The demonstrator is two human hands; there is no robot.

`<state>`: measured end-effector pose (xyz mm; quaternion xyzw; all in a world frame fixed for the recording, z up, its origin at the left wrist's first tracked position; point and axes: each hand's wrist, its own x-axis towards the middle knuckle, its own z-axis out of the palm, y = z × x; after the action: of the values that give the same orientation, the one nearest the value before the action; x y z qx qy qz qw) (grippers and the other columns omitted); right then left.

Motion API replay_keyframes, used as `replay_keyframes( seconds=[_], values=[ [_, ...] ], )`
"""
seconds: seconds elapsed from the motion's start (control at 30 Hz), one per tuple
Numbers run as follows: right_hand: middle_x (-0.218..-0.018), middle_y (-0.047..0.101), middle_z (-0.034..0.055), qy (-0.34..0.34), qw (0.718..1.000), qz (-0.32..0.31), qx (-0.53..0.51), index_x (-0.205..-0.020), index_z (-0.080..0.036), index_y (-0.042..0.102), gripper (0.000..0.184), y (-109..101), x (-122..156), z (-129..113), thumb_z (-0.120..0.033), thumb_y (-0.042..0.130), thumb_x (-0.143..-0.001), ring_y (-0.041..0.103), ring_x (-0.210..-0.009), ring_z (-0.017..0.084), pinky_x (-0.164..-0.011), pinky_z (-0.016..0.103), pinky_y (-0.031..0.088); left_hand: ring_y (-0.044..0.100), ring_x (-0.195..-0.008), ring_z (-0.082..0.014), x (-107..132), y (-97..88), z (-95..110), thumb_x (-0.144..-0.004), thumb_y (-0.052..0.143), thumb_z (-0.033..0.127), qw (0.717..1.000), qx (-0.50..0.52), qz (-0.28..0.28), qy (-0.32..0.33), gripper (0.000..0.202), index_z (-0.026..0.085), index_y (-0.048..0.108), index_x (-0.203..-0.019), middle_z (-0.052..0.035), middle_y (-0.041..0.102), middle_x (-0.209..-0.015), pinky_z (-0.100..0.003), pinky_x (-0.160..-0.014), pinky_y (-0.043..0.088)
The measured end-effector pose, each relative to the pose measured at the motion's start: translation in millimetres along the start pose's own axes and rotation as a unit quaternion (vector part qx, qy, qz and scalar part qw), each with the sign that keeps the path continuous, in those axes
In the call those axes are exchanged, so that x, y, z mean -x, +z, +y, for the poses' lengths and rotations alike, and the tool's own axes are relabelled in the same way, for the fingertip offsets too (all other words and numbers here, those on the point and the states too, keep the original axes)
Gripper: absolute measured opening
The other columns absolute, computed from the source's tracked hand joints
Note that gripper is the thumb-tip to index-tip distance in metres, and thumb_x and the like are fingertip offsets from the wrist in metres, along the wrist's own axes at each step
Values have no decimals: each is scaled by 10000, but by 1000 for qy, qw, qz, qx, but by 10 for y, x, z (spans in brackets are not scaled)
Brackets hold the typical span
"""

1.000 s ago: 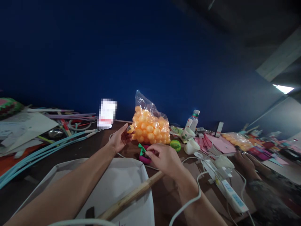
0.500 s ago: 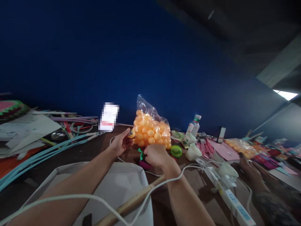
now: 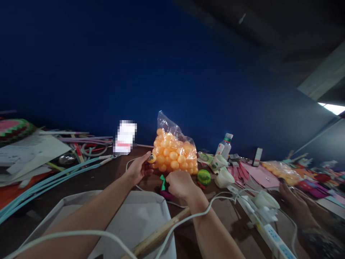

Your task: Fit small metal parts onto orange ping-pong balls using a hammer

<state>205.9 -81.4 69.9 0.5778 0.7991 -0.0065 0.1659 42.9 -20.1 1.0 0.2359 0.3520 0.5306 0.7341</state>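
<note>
My left hand (image 3: 137, 167) pinches a small orange ball (image 3: 151, 158) with a dark shiny spot, held just left of a clear plastic bag of orange balls (image 3: 174, 151). Over a magenta piece with a green paper bit (image 3: 162, 181), my right hand (image 3: 180, 184) is curled with its fingers closed, touching that piece. A white cable (image 3: 215, 203) crosses my right wrist.
A white paper tray (image 3: 145, 212) and a wooden stick (image 3: 159, 233) lie near me. Blue tubes (image 3: 54, 176) and papers crowd the left. A green disc (image 3: 204, 176), white cups (image 3: 223, 177), a bottle (image 3: 225, 145), a power strip (image 3: 272, 233) and another person's hand (image 3: 291, 194) are on the right.
My right hand has drawn in over the magenta piece and closed its fingers. The white cable now lies over my right wrist. My left hand still holds the ball by the bag.
</note>
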Motion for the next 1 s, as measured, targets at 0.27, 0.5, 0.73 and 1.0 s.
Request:
replay_keyframes(
  seconds=[0.27, 0.5, 0.73, 1.0],
  values=[
    [-888, 742, 104, -18, 1000, 10, 2, -884, -197, 740, 233, 87, -46, 17, -203, 555, -744, 702, -854, 260, -649, 281, 466, 603, -504, -119, 4, 7, -4, -867, 614, 300, 1000, -8, 7, 3, 212, 93, 656, -842, -79, 674, -696, -221, -422, 521],
    [-878, 746, 105, -29, 1000, 7, -9, -861, -197, 744, 225, 56, -44, 26, -193, 579, -708, 705, -831, 260, -612, 276, 449, 615, -510, -123, 1, 4, -10, -846, 641, 294, 1000, -7, 14, 4, 201, 95, 657, -865, -90, 692, -730, -226, -429, 529],
    [-885, 743, 110, -37, 999, 17, -8, -871, -189, 735, 228, 75, -25, 27, -216, 559, -728, 702, -817, 265, -601, 286, 440, 615, -502, -124, 4, 13, -4, -848, 640, 302, 1000, -7, 9, 3, 206, 97, 655, -859, -87, 687, -712, -226, -426, 531],
    [-888, 735, 115, -29, 999, 42, -13, -878, -182, 728, 224, 55, 64, 64, -244, 544, -766, 683, -812, 244, -640, 282, 418, 616, -505, -122, 11, 18, 4, -843, 647, 294, 1000, -6, 12, 3, 194, 100, 648, -851, -73, 675, -701, -221, -426, 529]
  ],
)
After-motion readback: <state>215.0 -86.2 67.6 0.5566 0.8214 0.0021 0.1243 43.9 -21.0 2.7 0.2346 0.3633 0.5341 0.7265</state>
